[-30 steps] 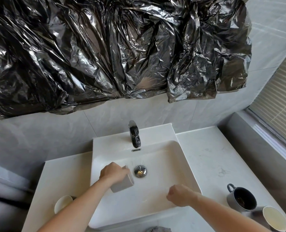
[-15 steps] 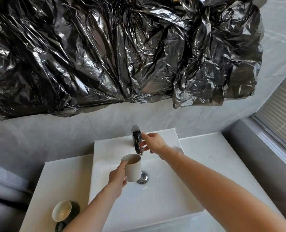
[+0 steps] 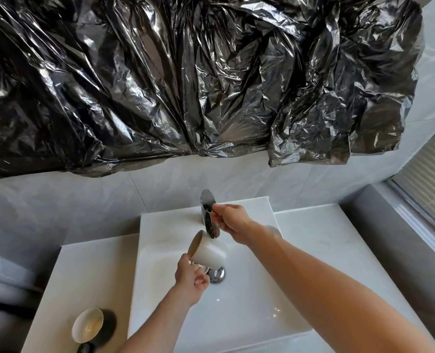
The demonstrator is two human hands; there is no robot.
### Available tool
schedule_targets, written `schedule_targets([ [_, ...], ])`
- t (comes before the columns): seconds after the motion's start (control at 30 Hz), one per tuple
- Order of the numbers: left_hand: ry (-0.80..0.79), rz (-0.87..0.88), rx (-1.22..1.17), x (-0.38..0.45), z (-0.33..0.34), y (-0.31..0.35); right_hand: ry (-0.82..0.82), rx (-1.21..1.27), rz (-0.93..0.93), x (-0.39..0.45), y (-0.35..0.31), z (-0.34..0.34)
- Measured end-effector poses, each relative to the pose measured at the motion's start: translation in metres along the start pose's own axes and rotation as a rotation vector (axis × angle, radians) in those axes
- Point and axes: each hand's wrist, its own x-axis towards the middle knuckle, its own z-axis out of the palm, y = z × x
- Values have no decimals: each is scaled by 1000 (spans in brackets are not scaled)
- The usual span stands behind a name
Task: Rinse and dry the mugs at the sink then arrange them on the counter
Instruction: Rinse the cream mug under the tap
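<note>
Her left hand (image 3: 189, 275) curls round the handle of a white mug (image 3: 206, 248), tilting it under the tap (image 3: 209, 215) over the sink (image 3: 236, 314). The right hand (image 3: 233, 221) pinches the tap's lever. Another mug (image 3: 89, 326) sits on the counter (image 3: 83, 271), left.

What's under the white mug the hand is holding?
Under the tilted white mug sits the shiny drain plug in the sink. The mug and the left hand cover part of the plug, so its left side cannot be seen.
</note>
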Motion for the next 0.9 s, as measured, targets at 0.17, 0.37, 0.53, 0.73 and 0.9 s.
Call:
schedule_targets([
  [0.17,5,-12,-7,11,-4,-3,-14,3,10,1,-1,-4],
  [0.37,15,21,128,6,-4,-1,-14,-75,13,1,-3,-5],
  [0.53,87,375,784,8,-12,11,-50,-182,2,-4,-7,-9],
  [0.73,-15,920,1563,13,-18,11,-53,-212,0,-4,-8,-9],
  [0.9,-121,1116,1793,15,-17,11,-53,-220,-5,-4,-8,-7],
])
